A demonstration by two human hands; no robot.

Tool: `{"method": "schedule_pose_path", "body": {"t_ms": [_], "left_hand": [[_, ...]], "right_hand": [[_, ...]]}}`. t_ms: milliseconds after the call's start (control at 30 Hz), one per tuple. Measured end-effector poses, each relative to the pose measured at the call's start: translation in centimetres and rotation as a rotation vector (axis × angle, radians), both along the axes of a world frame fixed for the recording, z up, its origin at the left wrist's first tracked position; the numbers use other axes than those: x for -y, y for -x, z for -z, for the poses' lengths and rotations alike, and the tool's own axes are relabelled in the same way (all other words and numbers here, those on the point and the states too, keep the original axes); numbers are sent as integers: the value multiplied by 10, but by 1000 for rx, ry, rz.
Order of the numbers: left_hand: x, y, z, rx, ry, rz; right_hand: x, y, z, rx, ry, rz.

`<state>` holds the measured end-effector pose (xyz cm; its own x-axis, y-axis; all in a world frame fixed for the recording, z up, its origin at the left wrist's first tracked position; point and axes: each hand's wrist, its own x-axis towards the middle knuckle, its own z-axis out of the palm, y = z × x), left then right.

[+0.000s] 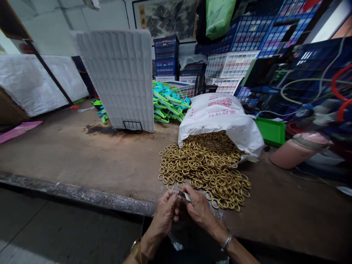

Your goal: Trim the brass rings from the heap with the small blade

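At the table's front edge, both hands meet with their fingertips almost touching. My left hand [165,212] is closed in a pinch, and what it holds is too small to make out. My right hand [202,209] grips a small knife [184,196] with a dark tip and a pale part, which points toward the left fingertips. Just beyond the hands spreads a heap of gold-coloured rings [203,168]. The rings spill from the open mouth of a white woven sack [214,113] with red print, lying on its side.
On the brown table [68,157], a tall white ribbed panel [121,77] stands in a black wire holder [132,126]. Behind it lie green and blue plastic pieces [170,101]. To the right are a green tray [271,131] and a pink bottle [298,150]. Stacked crates [233,64] line the back.
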<state>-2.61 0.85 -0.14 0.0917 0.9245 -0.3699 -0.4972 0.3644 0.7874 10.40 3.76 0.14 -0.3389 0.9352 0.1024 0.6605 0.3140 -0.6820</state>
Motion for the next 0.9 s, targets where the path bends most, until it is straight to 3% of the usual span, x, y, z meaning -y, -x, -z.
{"method": "schedule_pose_path", "body": {"t_ms": [100, 267, 500, 767, 900], "left_hand": [[1, -2, -4, -144, -47, -9], [3, -2, -6, -366, -264, -84], [6, 3, 8, -89, -15, 78], [7, 1, 7, -23, -44, 53], [8, 1, 8, -46, -49, 25]], "right_hand": [[2, 4, -3, -107, 89, 17], [-4, 9, 0, -272, 317, 26], [-6, 9, 6, -287, 260, 66], [-6, 7, 2, -299, 335, 78], [-3, 2, 8, -78, 203, 71]]}}
